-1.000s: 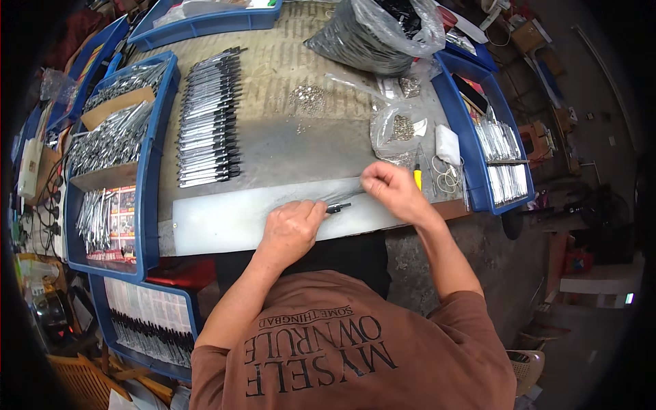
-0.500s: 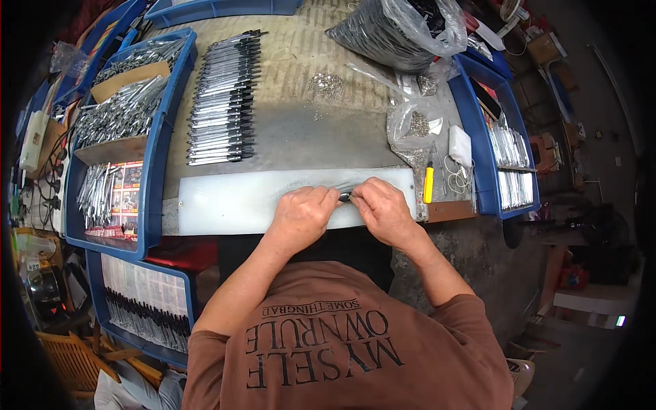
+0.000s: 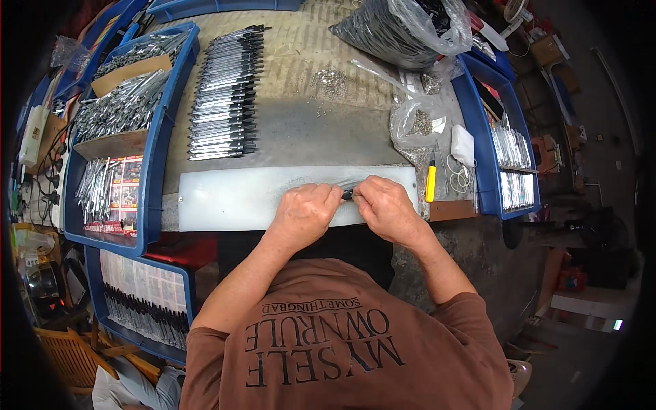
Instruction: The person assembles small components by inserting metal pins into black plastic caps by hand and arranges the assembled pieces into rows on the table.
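Over a long white board [image 3: 225, 201] at the table's near edge, my two hands meet with fingers curled in. My left hand [image 3: 305, 215] is closed around one end of a pen [image 3: 347, 195]; only a short black piece of it shows between the hands. My right hand [image 3: 388, 208] pinches the other end, with thumb and fingers pressed together. The rest of the pen is hidden by my fingers. Beyond the board, to the left, lies a stacked row of silver and black pens [image 3: 222, 96].
Blue trays [image 3: 154, 198] of silver pen parts stand at left, with another blue tray [image 3: 486, 181] at right. A yellow-handled screwdriver [image 3: 430, 183] lies right of the board. Behind it are bags of small metal parts [image 3: 420, 123] and a bag of black parts [image 3: 389, 37].
Both hands stay together over the board, still gripping the pen. They have shifted only slightly, and the whole view has tilted a little.
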